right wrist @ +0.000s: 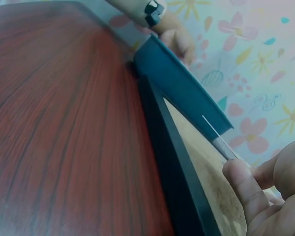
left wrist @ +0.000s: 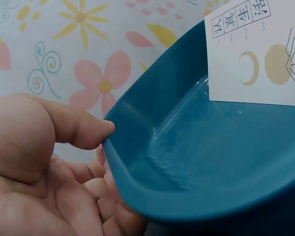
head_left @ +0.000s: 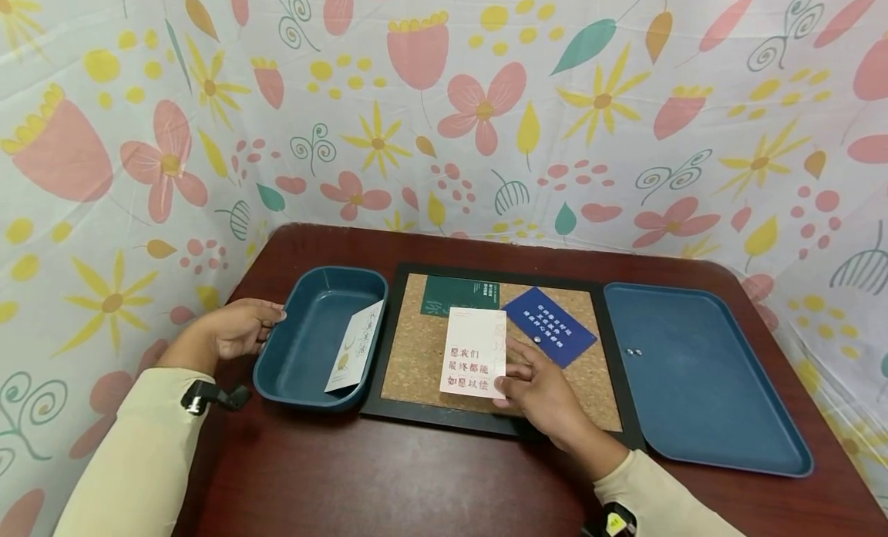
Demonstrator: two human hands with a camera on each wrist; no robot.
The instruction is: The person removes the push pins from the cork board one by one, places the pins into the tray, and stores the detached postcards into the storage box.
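My left hand (head_left: 243,329) pinches the left rim of a deep blue tray (head_left: 291,360), thumb on top and fingers curled beneath, as the left wrist view shows. Inside that tray a white card (head_left: 357,346) leans against the right wall. My right hand (head_left: 541,391) holds a white card with red lettering (head_left: 474,352) by its right edge, over a black-framed cork board (head_left: 409,360). On the board lie a green card (head_left: 451,294) at the top and a blue card (head_left: 551,325), tilted, with a small silver pin (head_left: 537,339) at its lower edge.
A shallow blue tray (head_left: 714,383) stands right of the board, with two small silver pieces (head_left: 630,352) near its left edge. Everything rests on a dark red-brown wooden table (head_left: 416,475). A floral cloth (head_left: 451,136) hangs behind and at the sides.
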